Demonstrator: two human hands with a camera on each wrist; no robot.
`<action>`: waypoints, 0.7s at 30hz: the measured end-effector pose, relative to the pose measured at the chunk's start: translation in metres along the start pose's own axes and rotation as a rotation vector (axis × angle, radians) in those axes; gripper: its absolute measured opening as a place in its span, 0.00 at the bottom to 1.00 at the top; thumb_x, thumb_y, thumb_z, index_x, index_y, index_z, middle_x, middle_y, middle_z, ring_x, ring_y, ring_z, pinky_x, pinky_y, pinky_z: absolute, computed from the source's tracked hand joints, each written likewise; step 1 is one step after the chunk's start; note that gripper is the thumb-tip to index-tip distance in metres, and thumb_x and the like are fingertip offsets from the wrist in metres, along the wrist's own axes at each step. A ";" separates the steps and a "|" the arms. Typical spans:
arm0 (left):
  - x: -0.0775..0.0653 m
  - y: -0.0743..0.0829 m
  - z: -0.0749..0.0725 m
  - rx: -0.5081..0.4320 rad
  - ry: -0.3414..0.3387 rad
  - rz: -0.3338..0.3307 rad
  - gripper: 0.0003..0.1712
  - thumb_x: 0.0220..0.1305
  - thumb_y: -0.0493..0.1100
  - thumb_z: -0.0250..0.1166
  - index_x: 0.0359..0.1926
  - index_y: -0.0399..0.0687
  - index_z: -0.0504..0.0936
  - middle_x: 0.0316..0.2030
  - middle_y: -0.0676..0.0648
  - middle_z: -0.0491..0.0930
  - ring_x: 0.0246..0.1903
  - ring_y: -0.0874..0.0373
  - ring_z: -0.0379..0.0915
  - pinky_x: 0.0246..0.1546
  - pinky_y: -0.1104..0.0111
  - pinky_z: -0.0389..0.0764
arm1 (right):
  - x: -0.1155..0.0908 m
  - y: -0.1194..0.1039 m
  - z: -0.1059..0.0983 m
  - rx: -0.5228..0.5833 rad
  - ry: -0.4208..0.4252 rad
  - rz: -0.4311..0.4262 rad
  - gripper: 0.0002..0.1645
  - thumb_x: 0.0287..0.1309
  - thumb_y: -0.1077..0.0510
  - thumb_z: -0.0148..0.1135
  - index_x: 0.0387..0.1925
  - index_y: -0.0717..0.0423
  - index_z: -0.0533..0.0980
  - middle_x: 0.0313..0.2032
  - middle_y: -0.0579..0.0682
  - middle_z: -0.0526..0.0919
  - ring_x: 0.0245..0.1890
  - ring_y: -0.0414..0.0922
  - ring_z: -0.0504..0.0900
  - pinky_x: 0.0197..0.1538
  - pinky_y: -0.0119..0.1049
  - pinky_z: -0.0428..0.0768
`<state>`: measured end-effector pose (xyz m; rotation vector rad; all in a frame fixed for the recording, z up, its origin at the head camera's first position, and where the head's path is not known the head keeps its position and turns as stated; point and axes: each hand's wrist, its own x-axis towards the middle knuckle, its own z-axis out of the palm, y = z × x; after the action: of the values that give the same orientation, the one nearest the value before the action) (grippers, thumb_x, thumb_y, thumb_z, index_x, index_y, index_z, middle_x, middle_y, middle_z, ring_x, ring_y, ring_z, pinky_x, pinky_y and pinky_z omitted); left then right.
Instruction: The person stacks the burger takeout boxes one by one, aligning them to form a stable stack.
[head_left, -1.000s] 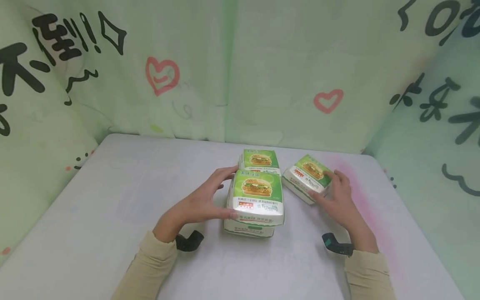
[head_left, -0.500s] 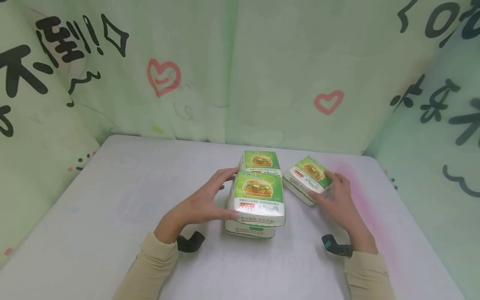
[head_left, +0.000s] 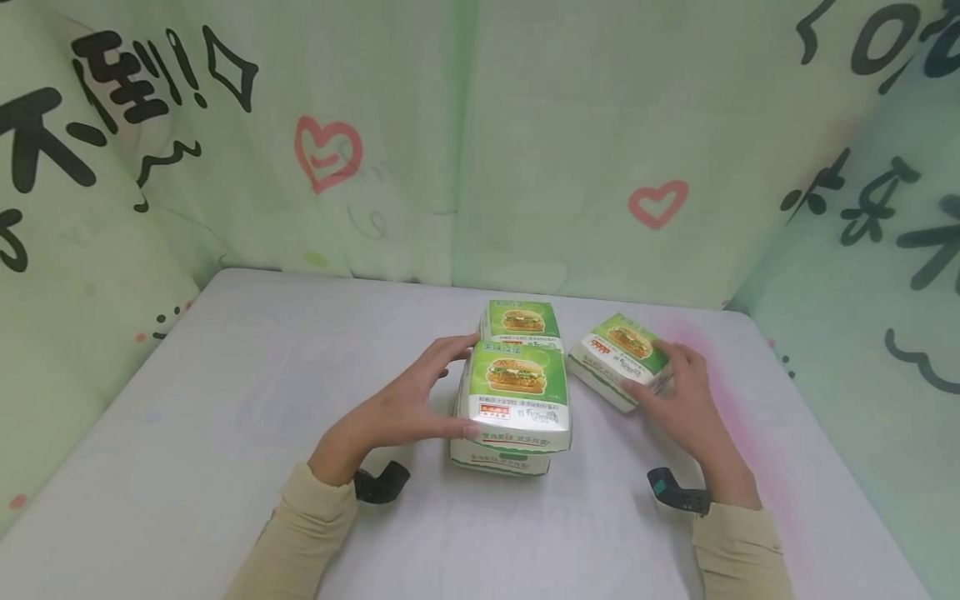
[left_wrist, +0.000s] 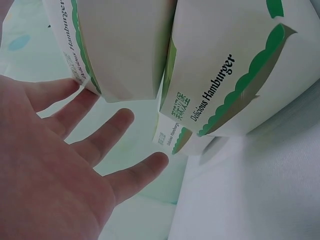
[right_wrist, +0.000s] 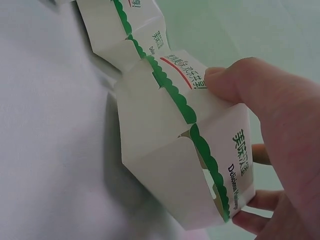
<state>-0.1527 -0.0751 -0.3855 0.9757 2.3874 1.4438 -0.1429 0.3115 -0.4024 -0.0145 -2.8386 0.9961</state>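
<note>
Two green-and-white hamburger boxes stand stacked mid-table in the head view, an upper box (head_left: pixel 517 383) over a lower box (head_left: pixel 498 458). My left hand (head_left: pixel 397 410) grips the upper box from its left side, thumb at the front edge and a finger at the back; in the left wrist view, other fingers (left_wrist: pixel 142 172) are spread clear of it. Behind the stack is a back hamburger box (head_left: pixel 522 320), partly hidden. My right hand (head_left: pixel 686 400) holds a right hamburger box (right_wrist: pixel 160 115), turned at an angle, between thumb and fingers. Its lid seam gapes slightly at one corner.
A white table (head_left: pixel 247 375) carries the boxes, with a pink stain (head_left: pixel 723 400) on the right. Green printed cloth (head_left: pixel 510 150) encloses it at the back and both sides. Each wrist wears a black camera mount (head_left: pixel 382 483).
My right hand and the right box have shifted slightly to the right. The left hand and the upper box keep their place on the stack.
</note>
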 end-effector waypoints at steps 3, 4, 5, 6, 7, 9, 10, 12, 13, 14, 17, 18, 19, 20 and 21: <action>0.001 0.000 0.000 0.006 0.000 0.008 0.58 0.52 0.53 0.77 0.77 0.60 0.51 0.73 0.57 0.54 0.70 0.57 0.56 0.71 0.48 0.63 | -0.001 -0.001 -0.003 0.004 0.008 0.001 0.52 0.62 0.42 0.64 0.74 0.64 0.52 0.72 0.72 0.46 0.70 0.71 0.50 0.66 0.73 0.56; 0.001 0.000 0.000 0.007 0.000 0.008 0.59 0.52 0.53 0.77 0.78 0.59 0.51 0.73 0.57 0.54 0.70 0.57 0.56 0.71 0.48 0.63 | -0.001 -0.002 -0.004 0.006 0.009 0.002 0.52 0.62 0.42 0.64 0.74 0.64 0.51 0.72 0.72 0.45 0.70 0.71 0.50 0.66 0.73 0.56; 0.001 0.000 0.000 0.008 -0.001 0.009 0.59 0.52 0.53 0.77 0.78 0.58 0.51 0.73 0.57 0.54 0.70 0.57 0.56 0.71 0.48 0.63 | -0.001 -0.002 -0.004 0.011 0.011 0.005 0.52 0.62 0.42 0.64 0.75 0.63 0.51 0.73 0.72 0.45 0.71 0.71 0.50 0.67 0.73 0.56; 0.001 0.000 -0.001 0.008 -0.001 0.009 0.59 0.52 0.53 0.77 0.78 0.57 0.51 0.73 0.56 0.55 0.70 0.57 0.56 0.71 0.48 0.63 | -0.001 -0.003 -0.005 0.015 0.014 0.006 0.52 0.62 0.42 0.64 0.75 0.63 0.51 0.73 0.72 0.45 0.71 0.71 0.49 0.67 0.73 0.55; 0.001 0.000 -0.001 0.008 -0.002 0.009 0.59 0.52 0.53 0.77 0.78 0.57 0.51 0.73 0.56 0.55 0.69 0.57 0.56 0.71 0.48 0.63 | -0.001 -0.004 -0.007 0.018 0.018 0.009 0.52 0.61 0.42 0.64 0.75 0.63 0.52 0.73 0.71 0.44 0.71 0.71 0.49 0.67 0.73 0.55; 0.001 0.000 -0.001 0.007 -0.002 0.008 0.58 0.52 0.53 0.77 0.77 0.57 0.52 0.73 0.56 0.55 0.69 0.57 0.56 0.71 0.48 0.63 | -0.002 -0.006 -0.009 0.022 0.026 0.013 0.52 0.61 0.42 0.65 0.75 0.62 0.52 0.74 0.70 0.44 0.72 0.71 0.49 0.67 0.73 0.54; 0.001 0.000 -0.001 0.006 -0.002 0.008 0.58 0.51 0.53 0.77 0.77 0.57 0.52 0.72 0.56 0.55 0.69 0.57 0.56 0.71 0.48 0.63 | -0.002 -0.007 -0.010 0.021 0.030 0.017 0.52 0.61 0.42 0.65 0.75 0.61 0.52 0.74 0.70 0.43 0.72 0.71 0.49 0.67 0.73 0.54; 0.001 0.001 -0.001 0.003 -0.002 0.008 0.58 0.51 0.53 0.77 0.77 0.58 0.52 0.73 0.56 0.55 0.69 0.57 0.56 0.71 0.47 0.62 | -0.002 -0.009 -0.012 0.018 0.036 0.025 0.52 0.61 0.41 0.65 0.75 0.60 0.52 0.75 0.69 0.42 0.73 0.71 0.48 0.67 0.74 0.54; 0.001 0.001 -0.001 0.001 -0.002 0.008 0.58 0.51 0.53 0.77 0.77 0.58 0.52 0.73 0.56 0.55 0.69 0.57 0.56 0.71 0.47 0.62 | -0.003 -0.011 -0.012 0.015 0.037 0.029 0.52 0.61 0.41 0.65 0.75 0.60 0.52 0.75 0.68 0.42 0.73 0.71 0.48 0.67 0.74 0.54; 0.001 0.001 -0.001 0.000 -0.002 0.007 0.58 0.51 0.53 0.77 0.77 0.59 0.52 0.73 0.56 0.55 0.70 0.57 0.56 0.71 0.47 0.62 | -0.003 -0.012 -0.013 0.009 0.039 0.031 0.53 0.61 0.40 0.65 0.76 0.59 0.52 0.76 0.68 0.41 0.73 0.71 0.48 0.67 0.75 0.55; 0.001 0.001 -0.001 -0.005 -0.004 0.005 0.58 0.51 0.53 0.77 0.77 0.62 0.52 0.73 0.57 0.54 0.70 0.57 0.55 0.71 0.47 0.62 | -0.004 -0.016 -0.015 0.000 0.051 0.029 0.52 0.61 0.40 0.64 0.76 0.57 0.52 0.76 0.67 0.41 0.73 0.71 0.49 0.65 0.76 0.56; 0.001 0.001 -0.001 -0.005 -0.004 0.004 0.58 0.51 0.53 0.77 0.77 0.63 0.51 0.73 0.57 0.54 0.70 0.57 0.55 0.71 0.47 0.62 | -0.004 -0.017 -0.016 -0.002 0.056 0.026 0.52 0.61 0.40 0.64 0.76 0.57 0.52 0.76 0.67 0.42 0.73 0.71 0.49 0.65 0.76 0.56; 0.001 0.001 -0.001 -0.002 -0.004 0.004 0.58 0.51 0.53 0.77 0.77 0.63 0.51 0.73 0.57 0.54 0.70 0.57 0.55 0.71 0.47 0.62 | -0.005 -0.018 -0.017 -0.002 0.061 0.020 0.51 0.61 0.40 0.64 0.76 0.57 0.52 0.76 0.66 0.42 0.72 0.71 0.50 0.65 0.76 0.56; 0.001 0.001 -0.001 0.001 -0.004 0.004 0.58 0.51 0.53 0.77 0.77 0.63 0.51 0.73 0.57 0.54 0.70 0.57 0.55 0.71 0.47 0.62 | -0.005 -0.019 -0.017 0.001 0.067 0.013 0.51 0.61 0.41 0.65 0.76 0.57 0.53 0.76 0.66 0.42 0.72 0.71 0.50 0.65 0.76 0.56; 0.001 0.001 -0.001 0.004 -0.004 0.006 0.58 0.51 0.53 0.77 0.77 0.62 0.51 0.73 0.56 0.55 0.70 0.57 0.56 0.71 0.47 0.62 | -0.006 -0.021 -0.018 0.005 0.073 0.007 0.51 0.61 0.41 0.65 0.75 0.56 0.53 0.76 0.66 0.43 0.72 0.71 0.51 0.65 0.76 0.56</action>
<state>-0.1530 -0.0746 -0.3841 0.9864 2.3878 1.4375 -0.1339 0.3063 -0.3764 -0.0588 -2.7719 0.9832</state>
